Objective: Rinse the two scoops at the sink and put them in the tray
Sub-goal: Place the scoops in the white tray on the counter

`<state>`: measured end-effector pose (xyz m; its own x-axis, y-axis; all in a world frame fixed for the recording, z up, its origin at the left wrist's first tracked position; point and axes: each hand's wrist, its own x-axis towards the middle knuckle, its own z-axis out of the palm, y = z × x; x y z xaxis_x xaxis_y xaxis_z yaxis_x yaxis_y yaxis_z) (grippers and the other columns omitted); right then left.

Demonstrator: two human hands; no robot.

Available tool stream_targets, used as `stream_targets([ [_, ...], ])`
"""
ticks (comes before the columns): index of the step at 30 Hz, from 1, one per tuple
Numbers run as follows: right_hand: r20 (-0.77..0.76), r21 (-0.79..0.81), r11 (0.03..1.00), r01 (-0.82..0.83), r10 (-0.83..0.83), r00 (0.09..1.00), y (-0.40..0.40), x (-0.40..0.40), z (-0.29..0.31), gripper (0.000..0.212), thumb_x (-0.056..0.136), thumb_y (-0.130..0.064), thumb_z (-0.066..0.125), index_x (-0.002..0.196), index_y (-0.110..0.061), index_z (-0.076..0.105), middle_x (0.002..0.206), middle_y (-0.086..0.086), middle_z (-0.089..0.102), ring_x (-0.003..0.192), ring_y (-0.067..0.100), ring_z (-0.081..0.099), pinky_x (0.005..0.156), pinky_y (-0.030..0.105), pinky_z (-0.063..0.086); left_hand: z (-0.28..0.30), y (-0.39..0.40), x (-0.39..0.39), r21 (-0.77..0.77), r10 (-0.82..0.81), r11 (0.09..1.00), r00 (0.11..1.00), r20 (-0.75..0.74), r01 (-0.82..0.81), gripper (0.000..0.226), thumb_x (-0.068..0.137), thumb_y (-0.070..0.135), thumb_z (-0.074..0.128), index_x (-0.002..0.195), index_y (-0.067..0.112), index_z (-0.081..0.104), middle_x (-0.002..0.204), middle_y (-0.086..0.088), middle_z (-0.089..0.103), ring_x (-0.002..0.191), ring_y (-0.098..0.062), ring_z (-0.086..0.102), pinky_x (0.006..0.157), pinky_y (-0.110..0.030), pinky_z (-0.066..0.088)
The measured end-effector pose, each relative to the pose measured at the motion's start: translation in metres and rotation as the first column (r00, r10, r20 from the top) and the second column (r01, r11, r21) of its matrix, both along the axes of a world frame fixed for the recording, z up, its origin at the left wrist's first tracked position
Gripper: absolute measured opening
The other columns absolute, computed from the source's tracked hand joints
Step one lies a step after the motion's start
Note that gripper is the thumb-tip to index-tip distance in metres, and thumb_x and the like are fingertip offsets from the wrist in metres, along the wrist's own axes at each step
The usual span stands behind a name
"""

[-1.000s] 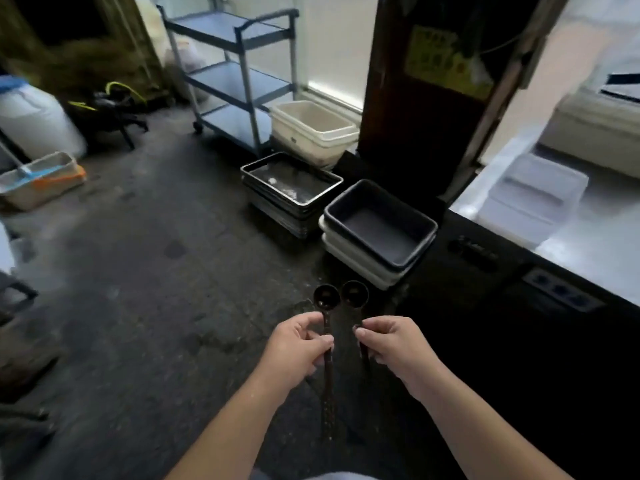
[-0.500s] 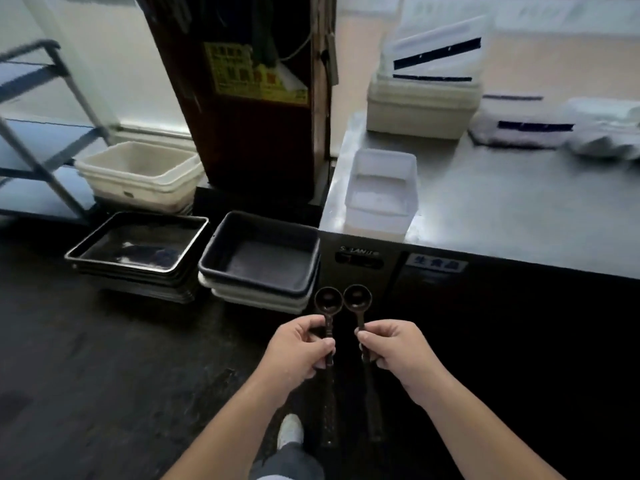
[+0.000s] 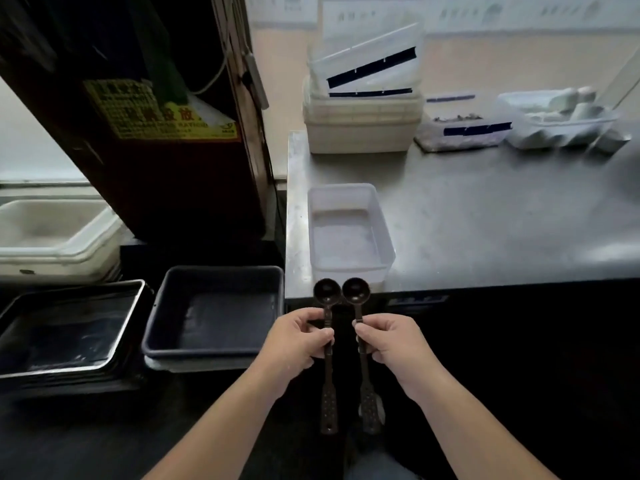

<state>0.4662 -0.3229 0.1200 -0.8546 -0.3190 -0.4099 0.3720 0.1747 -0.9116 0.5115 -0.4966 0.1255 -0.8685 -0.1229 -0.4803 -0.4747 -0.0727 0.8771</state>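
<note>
Two dark long-handled scoops stand upright side by side in front of me, bowls up. My left hand (image 3: 296, 339) grips the left scoop (image 3: 327, 293) by its handle. My right hand (image 3: 391, 342) grips the right scoop (image 3: 356, 292) the same way. Just beyond the bowls, a clear plastic tray (image 3: 381, 233) rests near the left front corner of a steel counter (image 3: 485, 220). No sink is in view.
On the floor at left sit a dark tub (image 3: 162, 306), stacked metal trays (image 3: 135, 306) and a white tub (image 3: 86, 237). A dark cabinet (image 3: 173, 168) stands behind them. White bins (image 3: 363, 129) and clear containers (image 3: 554, 116) line the counter's back.
The view has swung right and closer to the steel counter; the floor and cart have left the view. Both hands keep the same hold on the scoops.
</note>
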Motion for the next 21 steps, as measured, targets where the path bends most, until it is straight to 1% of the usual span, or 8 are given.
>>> stream_targets([
  [2,0.013,-0.009,1.000,0.015,-0.015,1.000,-0.001,-0.034,-0.002,0.017,0.090,-0.016,0.066,0.083,-0.022,0.080,0.065,-0.004,0.072,0.055,0.003,0.061,0.047,0.012,0.043,-0.001,-0.002,-0.034,0.007,-0.014,1.000,1.000,-0.010,0.014,0.022,0.086,0.008,0.066,0.097,0.025,0.074,0.069,-0.003,0.070,0.057,-0.013,0.065,0.038,-0.017,0.034],
  [5,0.051,-0.051,0.998,0.027,-0.024,0.998,-0.002,-0.092,-0.007,0.018,0.091,-0.014,0.064,0.086,-0.018,0.080,0.070,-0.001,0.073,0.060,0.006,0.063,0.052,0.015,0.047,-0.005,-0.003,-0.093,-0.045,0.004,0.999,1.000,-0.012,-0.004,0.017,0.085,0.011,0.068,0.095,0.024,0.073,0.070,-0.001,0.071,0.057,-0.009,0.065,0.043,-0.016,0.040],
  [8,0.079,-0.046,0.996,0.076,-0.073,0.994,-0.005,-0.156,-0.013,0.025,0.091,-0.011,0.063,0.076,-0.020,0.080,0.067,0.001,0.069,0.062,0.012,0.060,0.058,0.021,0.049,-0.011,0.000,-0.155,-0.096,0.065,0.993,0.998,0.005,-0.065,0.011,0.085,0.014,0.068,0.094,0.019,0.071,0.073,0.000,0.073,0.061,-0.008,0.068,0.053,-0.020,0.045],
  [11,0.082,-0.024,0.995,0.094,-0.091,0.992,-0.010,-0.218,-0.019,0.039,0.091,-0.005,0.060,0.067,-0.029,0.079,0.056,-0.007,0.068,0.053,0.005,0.061,0.052,0.016,0.049,-0.018,0.000,-0.215,-0.105,0.128,0.987,0.991,0.039,-0.123,0.009,0.086,0.014,0.067,0.094,0.017,0.070,0.073,0.001,0.072,0.064,-0.008,0.068,0.056,-0.023,0.043],
  [13,0.089,-0.027,0.995,0.092,-0.090,0.992,-0.016,-0.255,-0.021,0.041,0.092,-0.002,0.058,0.070,-0.029,0.080,0.061,-0.006,0.073,0.056,0.005,0.066,0.056,0.016,0.053,-0.025,-0.001,-0.251,-0.108,0.165,0.981,0.985,0.051,-0.159,0.009,0.086,0.014,0.067,0.092,0.020,0.070,0.073,0.002,0.073,0.065,-0.009,0.068,0.058,-0.024,0.047],
  [16,0.106,0.029,0.997,0.078,-0.081,0.991,-0.036,-0.302,-0.035,0.040,0.091,-0.003,0.055,0.073,-0.029,0.080,0.068,-0.003,0.076,0.061,0.010,0.070,0.062,0.025,0.057,-0.042,-0.007,-0.295,-0.111,0.232,0.968,0.971,0.063,-0.224,0.012,0.086,0.011,0.067,0.092,0.020,0.070,0.078,-0.002,0.075,0.069,-0.012,0.070,0.061,-0.027,0.057],
  [19,0.155,0.128,0.990,0.058,-0.077,0.985,-0.056,-0.325,-0.055,0.036,0.088,-0.006,0.056,0.071,-0.029,0.078,0.068,-0.003,0.076,0.066,0.016,0.069,0.071,0.035,0.059,-0.065,-0.014,-0.322,-0.138,0.275,0.956,0.955,0.109,-0.259,0.015,0.085,0.007,0.065,0.086,0.021,0.070,0.078,-0.004,0.075,0.065,-0.011,0.072,0.052,-0.021,0.055],
  [21,0.201,0.175,0.984,0.042,-0.078,0.977,-0.065,-0.330,-0.068,0.030,0.082,-0.010,0.057,0.069,-0.028,0.077,0.070,0.001,0.076,0.071,0.023,0.071,0.074,0.038,0.060,-0.083,-0.016,-0.332,-0.173,0.273,0.953,0.950,0.150,-0.247,0.018,0.085,0.007,0.063,0.081,0.024,0.069,0.080,-0.006,0.074,0.067,-0.014,0.072,0.053,-0.023,0.055],
])
